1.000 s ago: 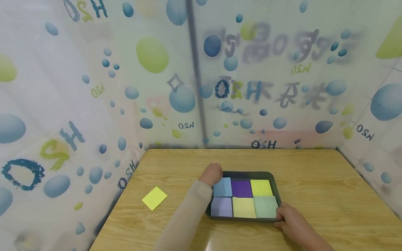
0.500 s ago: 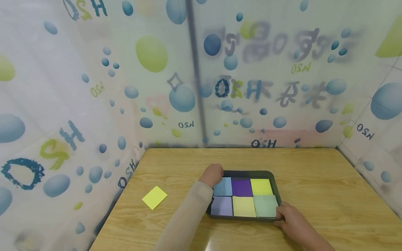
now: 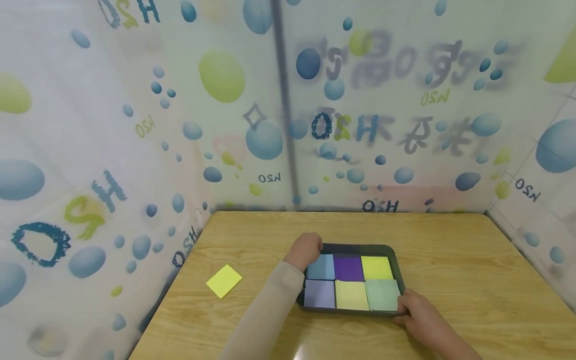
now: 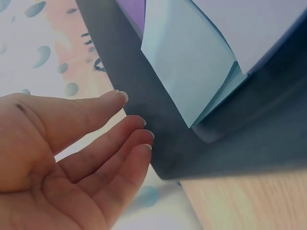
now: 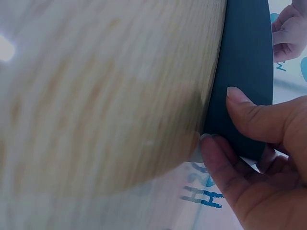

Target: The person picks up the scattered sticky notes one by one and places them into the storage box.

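Observation:
A dark grey tray (image 3: pixel 357 247) lies on the table, holding several square sticky-note pads in two rows. Light blue (image 3: pixel 320 266), purple (image 3: pixel 348 268) and yellow (image 3: pixel 377 268) pads form the far row; lavender (image 3: pixel 319 293), pale yellow (image 3: pixel 351 295) and pale green (image 3: pixel 382 295) ones the near row. My left hand (image 3: pixel 304 250) is at the far left corner, its thumb and loosely bent fingertips touching the outer edge in the left wrist view. My right hand (image 3: pixel 416 310) pinches the near right corner, thumb (image 5: pixel 247 112) against the outer wall.
A yellow sticky note (image 3: pixel 224 281) lies turned at an angle on the wooden table (image 3: pixel 454 260), left of my left sleeve (image 3: pixel 265 312). A translucent curtain (image 3: pixel 216 125) printed with blue and green dots surrounds the back and sides.
The whole scene shifts slightly to the right as the head camera turns a little. Both hands stay at the same tray corners, and the pads keep their places.

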Demonstrator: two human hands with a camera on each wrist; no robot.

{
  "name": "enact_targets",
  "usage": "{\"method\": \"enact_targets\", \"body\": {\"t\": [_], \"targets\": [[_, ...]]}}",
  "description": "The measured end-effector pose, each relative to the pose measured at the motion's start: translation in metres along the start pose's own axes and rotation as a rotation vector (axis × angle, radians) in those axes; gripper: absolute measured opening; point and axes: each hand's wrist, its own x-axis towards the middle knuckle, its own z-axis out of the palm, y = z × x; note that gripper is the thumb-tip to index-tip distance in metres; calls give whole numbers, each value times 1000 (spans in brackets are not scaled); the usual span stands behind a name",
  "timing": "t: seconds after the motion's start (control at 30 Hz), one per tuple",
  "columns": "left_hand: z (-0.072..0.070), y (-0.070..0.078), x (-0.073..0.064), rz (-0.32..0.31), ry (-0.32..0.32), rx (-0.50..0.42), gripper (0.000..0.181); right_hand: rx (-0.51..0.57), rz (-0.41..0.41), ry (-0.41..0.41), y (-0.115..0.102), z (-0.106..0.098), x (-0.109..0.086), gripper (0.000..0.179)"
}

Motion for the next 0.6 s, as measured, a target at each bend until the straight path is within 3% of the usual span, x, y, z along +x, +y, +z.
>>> {"method": "enact_targets", "body": {"t": [0.3, 0.6], "targets": [[-3, -2, -9, -6, 39, -31, 16, 4, 8, -14, 1, 0, 2, 27], [-11, -13, -28, -32, 102, -44, 11, 5, 18, -24, 0, 0, 2, 27]]}}
